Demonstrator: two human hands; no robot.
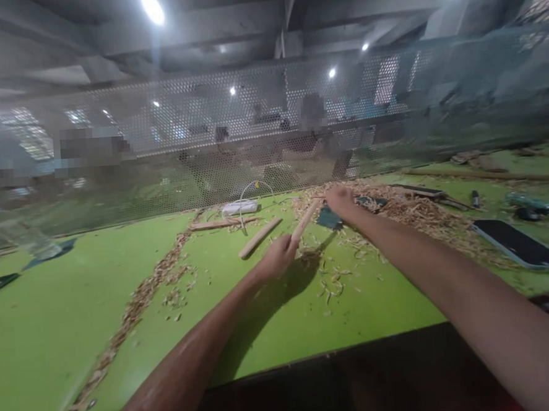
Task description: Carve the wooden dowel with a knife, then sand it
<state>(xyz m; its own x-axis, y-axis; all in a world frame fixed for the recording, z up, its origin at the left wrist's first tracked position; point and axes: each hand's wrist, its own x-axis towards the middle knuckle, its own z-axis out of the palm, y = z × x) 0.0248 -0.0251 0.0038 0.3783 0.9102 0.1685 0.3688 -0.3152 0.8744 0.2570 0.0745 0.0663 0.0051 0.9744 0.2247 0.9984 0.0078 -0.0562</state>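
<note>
- While both arms stretch forward over the green workbench [67,317], the left hand [278,258] is closed around the near end of a wooden stick [304,221], which slants up and away towards the right hand.
- The right hand [342,200] rests knuckles-up at the stick's far end, fingers curled down onto a dark teal tool [330,219] – whether it actually grips the tool or the stick I cannot tell, since the picture is blurred there.
- A second wooden stick [260,238] lies flat on the bench just left of the held one, roughly parallel to it and apart from both hands.
- A third stick [217,224] lies further back, near a white cable [246,202] and a white block.
- Wood shavings [409,213] are heaped around and beyond the right hand – a thinner trail of them [143,294] runs diagonally across the bench on the left.
- A dark phone [521,244] lies flat to the right, well apart from the hands.
- A perforated mesh screen [157,119] stands along the back of the bench.
</note>
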